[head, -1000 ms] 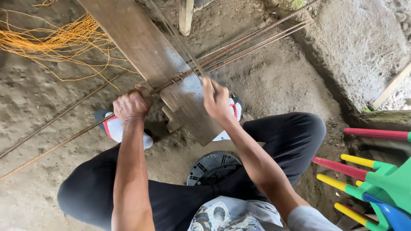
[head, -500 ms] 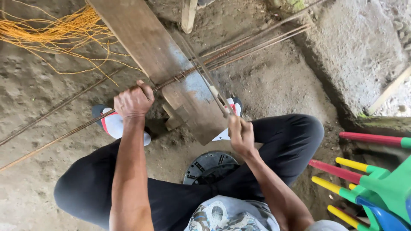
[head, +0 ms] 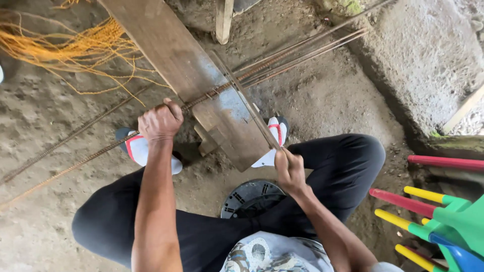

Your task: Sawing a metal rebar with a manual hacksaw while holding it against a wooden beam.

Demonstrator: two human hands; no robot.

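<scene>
My left hand (head: 160, 121) is closed around a rusty ribbed steel rod (head: 85, 160) that runs from the lower left across a wooden plank (head: 171, 55). My right hand (head: 289, 168) grips the near end of a thin metal bar (head: 244, 100) that lies slanted over the plank's lower end. The rod and the bar cross on the plank near a grey worn patch. I sit low with my knees spread and my feet in white sandals (head: 143, 151) either side of the plank's end.
More steel rods (head: 307, 50) run off to the upper right. Tangled orange cord (head: 70, 48) lies at the upper left. A concrete ledge (head: 433, 60) stands on the right. Colourful plastic furniture legs (head: 428, 216) stick in from the lower right. A black plastic stool (head: 249, 196) is under me.
My right hand has pulled back from the plank toward my body, drawing the thin bar's end down with it. The left hand keeps its hold on the rod.
</scene>
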